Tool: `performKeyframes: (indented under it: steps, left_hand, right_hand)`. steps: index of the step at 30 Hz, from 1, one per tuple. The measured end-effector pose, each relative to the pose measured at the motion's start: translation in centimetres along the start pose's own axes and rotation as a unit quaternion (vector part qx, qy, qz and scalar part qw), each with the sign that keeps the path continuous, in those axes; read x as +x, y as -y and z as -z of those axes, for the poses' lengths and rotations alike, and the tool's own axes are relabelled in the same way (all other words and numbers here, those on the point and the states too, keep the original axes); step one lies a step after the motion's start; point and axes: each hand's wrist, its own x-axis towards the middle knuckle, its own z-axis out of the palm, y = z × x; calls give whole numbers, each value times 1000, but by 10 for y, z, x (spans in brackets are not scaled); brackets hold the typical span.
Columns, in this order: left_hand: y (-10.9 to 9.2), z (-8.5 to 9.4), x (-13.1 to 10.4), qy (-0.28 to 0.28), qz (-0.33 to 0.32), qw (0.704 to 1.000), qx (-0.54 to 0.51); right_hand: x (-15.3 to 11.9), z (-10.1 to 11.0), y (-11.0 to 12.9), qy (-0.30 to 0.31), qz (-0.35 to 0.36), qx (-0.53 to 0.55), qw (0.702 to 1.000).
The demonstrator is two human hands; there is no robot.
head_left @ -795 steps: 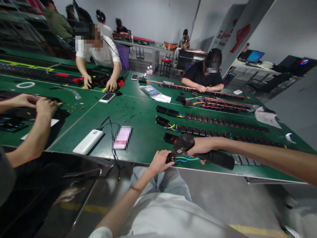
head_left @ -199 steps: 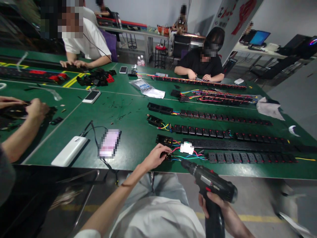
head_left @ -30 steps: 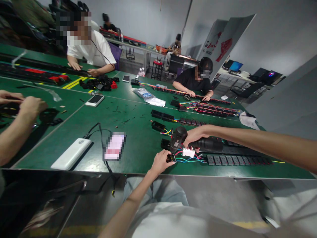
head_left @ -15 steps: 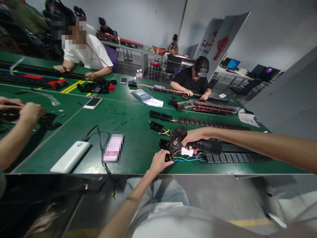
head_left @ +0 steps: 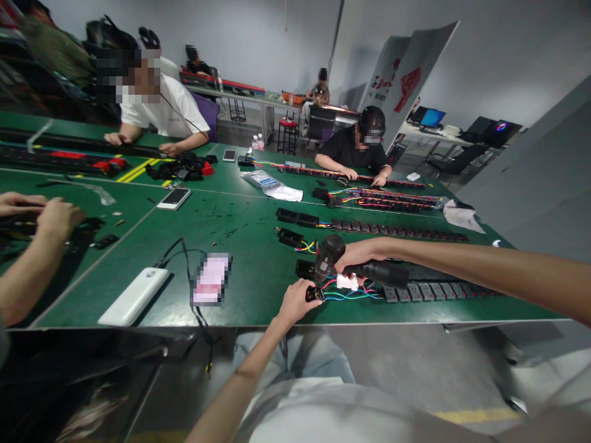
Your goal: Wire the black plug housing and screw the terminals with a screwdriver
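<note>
My left hand [head_left: 297, 301] is closed round a small black part [head_left: 314, 295] near the front edge of the green table [head_left: 258, 289]. Above that part, my right hand [head_left: 357, 253] grips a black power screwdriver [head_left: 330, 252], its nose pointing down at the part. Red, blue and green wires [head_left: 351, 297] run rightward from the part to a long strip of black sockets [head_left: 418, 292]. A white piece [head_left: 347, 282] shows just under the tool's body. The screwdriver's tip is too small to make out clearly.
A white power bank [head_left: 135, 296] with cables and a phone [head_left: 211, 279] lie left of my hands. More socket strips [head_left: 397, 229] lie beyond. Another person's hands [head_left: 58, 215] work at the far left; a person in black [head_left: 357, 147] sits across the table.
The view has shifted slightly. My left hand still holds the black part, and my right hand with the screwdriver has stayed over it.
</note>
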Motion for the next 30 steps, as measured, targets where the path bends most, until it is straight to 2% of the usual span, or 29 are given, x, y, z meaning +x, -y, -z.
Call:
performKeyframes:
  steps: [11, 18, 30]
  left_hand:
    - [-4, -3, -1, -1, -8, 1000, 9]
    - [-5, -3, -1, -2, -7, 1000, 6]
    - [-13, 1, 1, 7, 7, 1000, 9]
  right_hand:
    - [-2, 2, -4, -22, -3, -25, 999]
    - [-4, -1, -3, -31, 26, -37, 998]
    - [-6, 2, -11, -12, 5, -26, 1000]
